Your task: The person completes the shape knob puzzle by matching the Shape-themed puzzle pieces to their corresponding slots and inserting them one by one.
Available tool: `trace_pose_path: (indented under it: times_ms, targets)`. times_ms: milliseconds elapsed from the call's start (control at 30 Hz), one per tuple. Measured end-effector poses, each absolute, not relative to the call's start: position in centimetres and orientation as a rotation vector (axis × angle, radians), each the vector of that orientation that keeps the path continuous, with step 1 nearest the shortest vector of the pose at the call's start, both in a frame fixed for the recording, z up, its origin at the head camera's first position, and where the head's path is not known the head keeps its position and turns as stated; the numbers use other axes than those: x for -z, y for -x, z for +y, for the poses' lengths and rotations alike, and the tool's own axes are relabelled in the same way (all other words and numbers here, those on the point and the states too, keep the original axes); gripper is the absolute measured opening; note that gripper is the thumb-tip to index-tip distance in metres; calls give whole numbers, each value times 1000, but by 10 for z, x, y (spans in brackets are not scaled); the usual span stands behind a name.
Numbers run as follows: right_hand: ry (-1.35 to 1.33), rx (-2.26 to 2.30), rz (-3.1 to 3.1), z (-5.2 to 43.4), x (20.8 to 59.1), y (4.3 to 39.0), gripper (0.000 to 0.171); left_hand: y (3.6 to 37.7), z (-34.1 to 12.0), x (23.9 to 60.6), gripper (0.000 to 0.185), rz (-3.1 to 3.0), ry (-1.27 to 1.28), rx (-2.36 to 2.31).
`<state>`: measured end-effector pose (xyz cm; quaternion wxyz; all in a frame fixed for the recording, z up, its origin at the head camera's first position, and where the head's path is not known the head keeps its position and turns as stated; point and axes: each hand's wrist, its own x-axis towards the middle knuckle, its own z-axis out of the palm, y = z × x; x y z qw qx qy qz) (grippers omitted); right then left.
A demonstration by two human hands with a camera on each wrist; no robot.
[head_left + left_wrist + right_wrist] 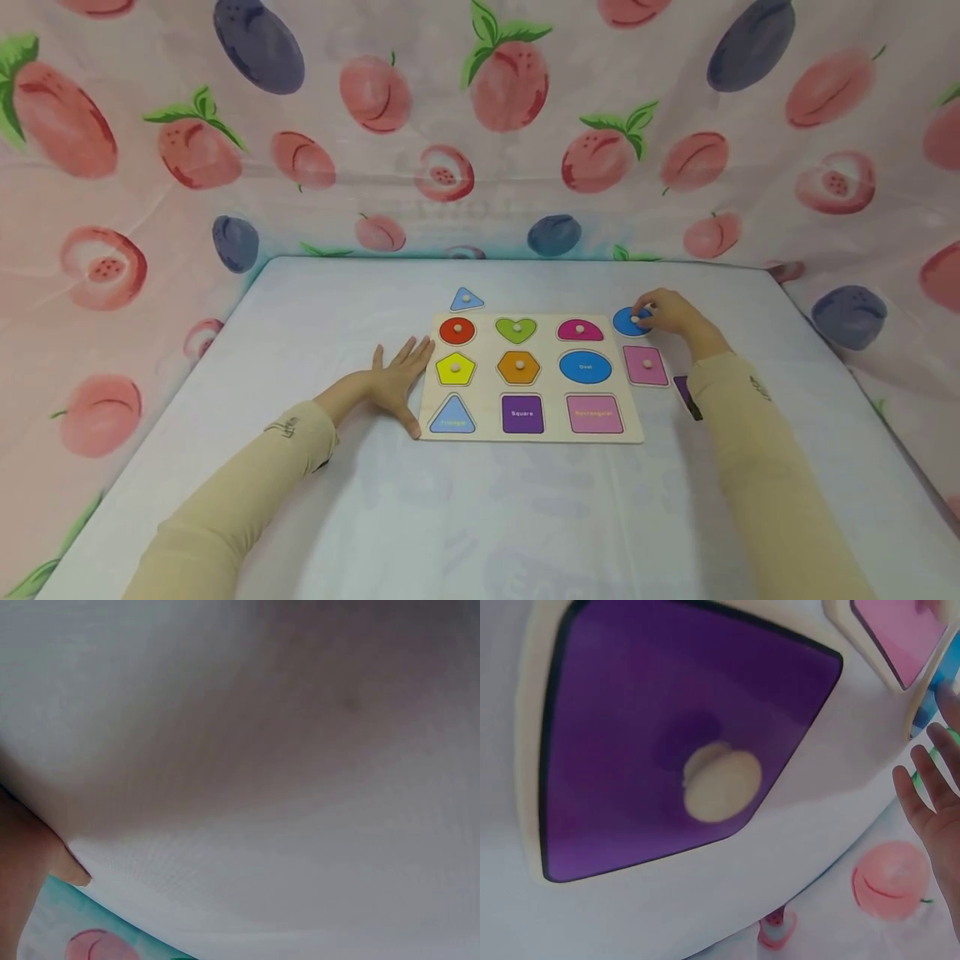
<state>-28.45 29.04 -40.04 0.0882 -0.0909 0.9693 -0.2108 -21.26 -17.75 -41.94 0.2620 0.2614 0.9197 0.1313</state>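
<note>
A wooden shape puzzle board (486, 417) lies on the white-covered table. My left hand (392, 387) is spread flat, fingertips and thumb at the board's left edge. Past the far right corner, my right hand (669, 315) pinches the knob of a blue oval puzzle piece (624, 323); the other fingers extend outward in the right wrist view. Seated in the board are knobbed red circle, green heart, magenta half-circle, yellow pentagon and orange hexagon pieces. The labelled oval (585, 372), triangle, square and rectangle recesses show no knobs.
A pink rectangle piece (636, 362) lies right of the board. Beside it, a purple square piece (630, 787) is partly hidden by the right sleeve in the head view. A light blue triangle piece (459, 302) sits behind the board. Fruit-patterned cloth (442, 100) walls the table.
</note>
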Motion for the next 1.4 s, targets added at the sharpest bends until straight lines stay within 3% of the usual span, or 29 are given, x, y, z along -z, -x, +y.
trace_pose_path:
  times_ms: [1400]
  targets:
    - [419,586,3016,295,402,274,17,216,-175,424,141,2523,-699,-267]
